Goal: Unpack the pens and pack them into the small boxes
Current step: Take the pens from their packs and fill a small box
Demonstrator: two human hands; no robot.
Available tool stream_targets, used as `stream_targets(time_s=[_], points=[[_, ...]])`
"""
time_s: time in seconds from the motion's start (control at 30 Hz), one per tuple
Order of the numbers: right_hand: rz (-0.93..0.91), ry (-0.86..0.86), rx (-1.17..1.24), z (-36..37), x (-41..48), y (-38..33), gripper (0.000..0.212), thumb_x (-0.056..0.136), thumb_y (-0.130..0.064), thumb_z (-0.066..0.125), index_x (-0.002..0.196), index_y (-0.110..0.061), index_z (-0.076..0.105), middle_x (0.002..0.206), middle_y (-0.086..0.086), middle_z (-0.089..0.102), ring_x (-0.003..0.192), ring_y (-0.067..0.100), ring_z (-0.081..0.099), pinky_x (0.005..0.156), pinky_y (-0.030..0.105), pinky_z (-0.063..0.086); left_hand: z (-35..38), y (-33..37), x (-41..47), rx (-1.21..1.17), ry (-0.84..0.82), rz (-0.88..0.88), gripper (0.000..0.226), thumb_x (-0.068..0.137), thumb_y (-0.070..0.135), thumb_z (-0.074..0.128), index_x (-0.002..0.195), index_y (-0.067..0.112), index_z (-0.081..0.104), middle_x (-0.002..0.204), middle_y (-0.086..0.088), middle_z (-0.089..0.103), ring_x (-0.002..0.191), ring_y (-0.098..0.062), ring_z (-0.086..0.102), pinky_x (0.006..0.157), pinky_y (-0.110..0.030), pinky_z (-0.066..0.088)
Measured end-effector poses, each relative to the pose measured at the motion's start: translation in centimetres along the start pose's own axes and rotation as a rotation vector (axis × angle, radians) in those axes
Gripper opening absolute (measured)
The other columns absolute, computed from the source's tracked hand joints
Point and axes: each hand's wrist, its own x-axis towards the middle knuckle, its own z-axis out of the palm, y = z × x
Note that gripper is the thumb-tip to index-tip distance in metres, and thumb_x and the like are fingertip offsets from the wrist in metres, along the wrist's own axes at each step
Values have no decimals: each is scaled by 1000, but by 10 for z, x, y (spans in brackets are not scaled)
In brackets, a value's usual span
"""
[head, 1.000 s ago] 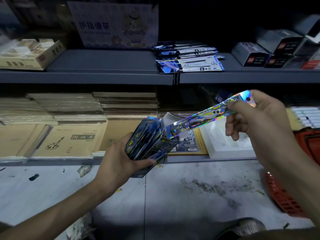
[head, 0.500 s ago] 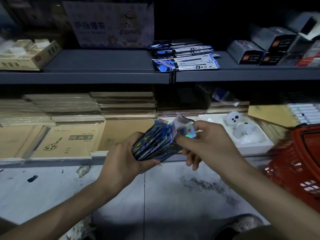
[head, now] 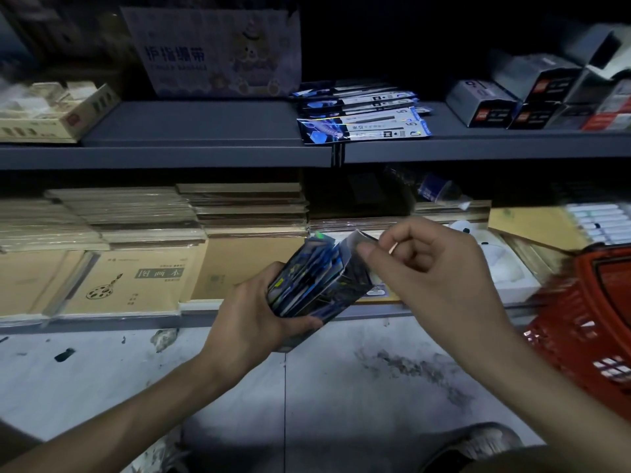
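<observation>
Blue box (head: 341, 288) in left hand's (head: 249, 322) grip, right hand (head: 437, 278) pinching its flap (head: 356, 240), contents (head: 307, 271) blurred

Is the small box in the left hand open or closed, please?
Open: the small box has its flap raised, with packs visible inside.

Dim, top recess nearly black. Pale scuffed floor (head: 102, 387) brightest; glare on glossy blue pen packs (head: 365, 129). Red plastic basket (head: 587, 319) motion-blurred (left edge smeared too); grey metal shelf edge (head: 170, 155) bows.
</observation>
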Motion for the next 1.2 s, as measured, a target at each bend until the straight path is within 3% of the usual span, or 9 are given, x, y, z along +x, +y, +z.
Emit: stream_targets(time_s=[0.13, 0.3, 0.47, 0.7, 0.87, 1.0, 1.13, 1.2], points=[[-268, -4, -240, 1, -2, 0, 10, 88, -21, 78, 84, -28, 73, 69, -9, 56, 64, 16, 54, 59, 13, 35, 4, -2, 0, -22, -56, -27, 63, 56, 46, 99, 108, 34, 66, 95, 25, 75, 88, 5, 70, 78, -38, 61], [-362, -40, -339, 6, 4, 7, 8, 93, -19, 75, 98, -24, 79, 88, -14, 58, 78, 1, 55, 72, 13, 41, 8, 0, -1, 45, -95, -3, 58, 57, 49, 97, 102, 35, 63, 89, 22, 74, 82, 3, 69, 72, -36, 59], [-332, -48, -466, 6, 13, 14, 21, 97, -12, 69, 107, -26, 79, 100, -11, 62, 90, 12, 55, 78, 28, 48, 9, -1, 0, 161, -105, 76, 58, 60, 58, 90, 104, 37, 58, 85, 20, 72, 77, -4, 69, 65, -37, 57], [-217, -291, -626, -2, 24, 13, 18, 93, -19, 72, 94, -35, 79, 88, -18, 65, 89, 8, 47, 73, 22, 36, 8, 0, -2, 277, -88, 196, 65, 65, 63, 87, 117, 43, 52, 99, 22, 74, 85, -6, 71, 67, -32, 56], [-190, -323, -559, -4, 27, 13, 16, 92, -22, 73, 85, -36, 76, 80, -22, 65, 85, -1, 50, 71, 13, 34, 6, 0, -4, 286, -80, 198, 65, 65, 64, 87, 116, 43, 53, 98, 20, 75, 86, -8, 71, 66, -29, 54], [-139, -248, -438, -6, 29, 7, 14, 96, -23, 68, 85, -31, 73, 79, -31, 62, 78, 1, 54, 65, 10, 37, 3, 2, -3, 183, -105, 130, 61, 63, 60, 89, 111, 41, 57, 90, 19, 74, 80, -7, 70, 65, -34, 58], [-68, -149, -226, -20, 38, 0, 15, 97, -21, 65, 84, -28, 70, 80, -14, 70, 71, 0, 59, 63, 10, 41, -1, 0, -2, 127, -112, 64, 58, 59, 59, 88, 102, 46, 52, 81, 20, 71, 75, -10, 71, 61, -39, 58], [-22, -101, -99, -24, 40, 0, 17, 100, -14, 62, 85, -21, 67, 68, -12, 67, 63, 3, 58, 61, 13, 42, -1, -1, -1, 116, -107, 45, 57, 58, 56, 91, 99, 45, 53, 81, 21, 71, 75, -7, 70, 62, -37, 58]])
